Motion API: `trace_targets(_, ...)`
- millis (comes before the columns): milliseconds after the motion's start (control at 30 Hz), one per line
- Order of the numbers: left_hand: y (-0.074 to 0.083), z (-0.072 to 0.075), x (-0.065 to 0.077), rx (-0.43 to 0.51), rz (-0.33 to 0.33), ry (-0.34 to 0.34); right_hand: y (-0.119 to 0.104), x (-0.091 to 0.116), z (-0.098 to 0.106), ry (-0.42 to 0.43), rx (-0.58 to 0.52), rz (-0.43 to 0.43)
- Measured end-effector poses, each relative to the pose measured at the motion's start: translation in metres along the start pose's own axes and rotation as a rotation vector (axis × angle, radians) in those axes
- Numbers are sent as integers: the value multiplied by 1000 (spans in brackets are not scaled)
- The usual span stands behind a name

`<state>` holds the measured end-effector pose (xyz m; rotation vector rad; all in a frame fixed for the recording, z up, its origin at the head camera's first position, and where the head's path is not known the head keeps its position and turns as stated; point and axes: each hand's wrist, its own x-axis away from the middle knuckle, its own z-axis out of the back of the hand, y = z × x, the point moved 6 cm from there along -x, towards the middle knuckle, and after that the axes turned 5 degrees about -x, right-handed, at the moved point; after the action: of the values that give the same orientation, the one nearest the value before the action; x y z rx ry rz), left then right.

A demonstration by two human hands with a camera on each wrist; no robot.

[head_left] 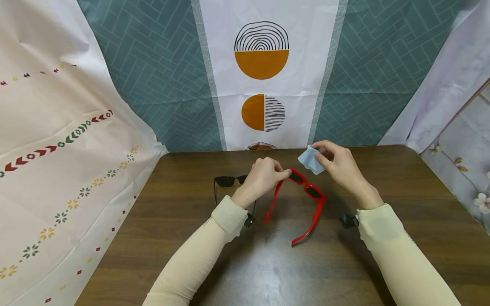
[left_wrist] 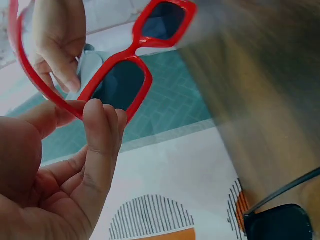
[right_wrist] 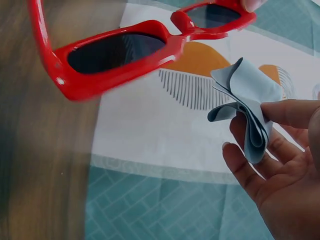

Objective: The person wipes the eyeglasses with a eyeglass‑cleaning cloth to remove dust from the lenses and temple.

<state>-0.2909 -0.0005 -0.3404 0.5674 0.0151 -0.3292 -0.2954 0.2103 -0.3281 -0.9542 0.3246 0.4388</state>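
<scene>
Red-framed sunglasses (head_left: 314,192) with dark lenses hang tilted above the table, temples unfolded toward me. My left hand (head_left: 264,176) pinches them at one end of the frame, by the hinge, as the left wrist view shows with the thumb and fingertips on the red rim (left_wrist: 145,90). My right hand (head_left: 337,163) pinches a folded light-blue cloth (head_left: 311,160) between thumb and fingers, beside the sunglasses. In the right wrist view the cloth (right_wrist: 250,100) bunches into several folds, apart from the red frame (right_wrist: 115,75).
Black sunglasses (head_left: 225,181) lie on the brown wooden table (head_left: 183,238), partly hidden behind my left hand and forearm. A patterned curtain (head_left: 160,85) hangs along the table's back edge, with light printed cloth (head_left: 57,178) on the left side.
</scene>
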Motion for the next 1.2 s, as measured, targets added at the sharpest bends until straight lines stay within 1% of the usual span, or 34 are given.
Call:
trace_targets(100,5,6,0,14,-37,8,-4,0,1,10,-2,10)
trace_targets(267,11,17,2,-10,-111,34,-10,-1,2,32,-3,17)
trace_targets(467,20,30,3,-2,-198,47,-21,-1,2,74,-16,30)
trace_targets(567,24,33,4,-11,-237,36,-27,0,2,94,-28,28)
trace_targets(667,27,34,5,-17,-267,10,-30,1,1,114,-33,24)
trace_targets(867,32,36,9,47,-315,-62,-38,2,0,137,-37,39)
trace_targets(967,34,40,9,56,-337,-79,-41,3,-1,139,-44,42)
trace_targets(1067,35,44,10,44,-352,-79,-45,3,-2,137,-50,48)
trace_targets(1200,34,51,12,-3,-379,-33,-50,3,-3,135,-59,65)
